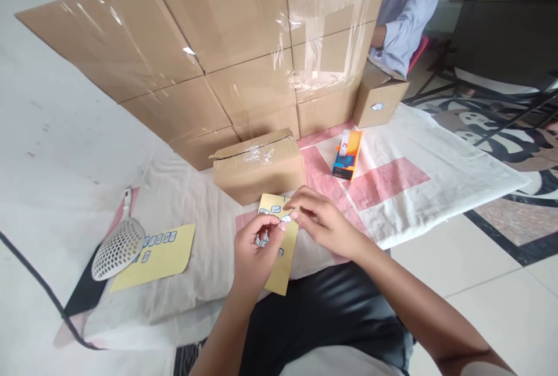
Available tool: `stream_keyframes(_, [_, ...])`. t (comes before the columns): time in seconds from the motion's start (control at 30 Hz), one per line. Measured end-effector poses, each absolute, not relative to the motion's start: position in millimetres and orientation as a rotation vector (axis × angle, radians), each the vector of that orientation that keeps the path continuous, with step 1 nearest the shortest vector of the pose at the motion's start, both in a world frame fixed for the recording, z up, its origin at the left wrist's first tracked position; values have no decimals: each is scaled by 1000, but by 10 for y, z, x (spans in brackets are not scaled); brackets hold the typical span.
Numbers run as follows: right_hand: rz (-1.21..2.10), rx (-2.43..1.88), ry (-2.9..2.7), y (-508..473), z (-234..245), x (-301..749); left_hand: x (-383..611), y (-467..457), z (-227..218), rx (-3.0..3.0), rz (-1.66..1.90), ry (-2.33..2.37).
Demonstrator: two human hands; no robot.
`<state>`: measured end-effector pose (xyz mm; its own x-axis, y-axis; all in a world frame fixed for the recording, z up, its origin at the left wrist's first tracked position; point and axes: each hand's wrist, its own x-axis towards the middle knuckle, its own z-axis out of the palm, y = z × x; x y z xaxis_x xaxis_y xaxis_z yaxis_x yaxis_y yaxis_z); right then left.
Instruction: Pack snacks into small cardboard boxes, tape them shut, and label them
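Observation:
Between the fingertips of both hands is a small white sticker with blue marks [286,218]. My left hand [257,248] pinches it from the left, thumb and forefinger closed. My right hand [320,216] meets it from the right with its fingertips pressed together. Beneath the hands lies a yellow sticker sheet [279,280] bearing several blue-outlined stickers, partly covered by my fingers. Just beyond the sheet, a closed cardboard box [261,175] with clear tape on it rests on the cloth.
Tall taped cardboard panels [248,85] stand behind. At right are an orange and blue box [347,154] and a small carton [379,100] with a sticker. A skimmer [120,248] overlaps another yellow sheet [174,260] at left. A person [403,21] sits behind the panels.

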<state>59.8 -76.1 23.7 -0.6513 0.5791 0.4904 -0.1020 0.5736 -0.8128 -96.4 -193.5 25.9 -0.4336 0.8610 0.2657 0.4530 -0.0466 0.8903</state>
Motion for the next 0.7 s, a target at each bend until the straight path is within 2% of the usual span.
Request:
stream_keyframes(0.1, [981,-328,-2048,-590,331,684,-1096,-1759,290,1419,1450,1945])
stream_keyframes(0.23, [358,-470,-2302,221,390,762,-1677,-1355,325,1026,1922,2365])
stream_keyframes(0.33, [67,-314,-2527,827,370,580,-2151,-1036,279,759,1908,1971])
stream_keyframes(0.43, [258,-69,-2527,1085,289,279,-2452,-884,215,670,1810,1631])
stream_keyframes(0.7, [926,191,-2374,901,365,253,-2685,-908,199,538,1865,1563])
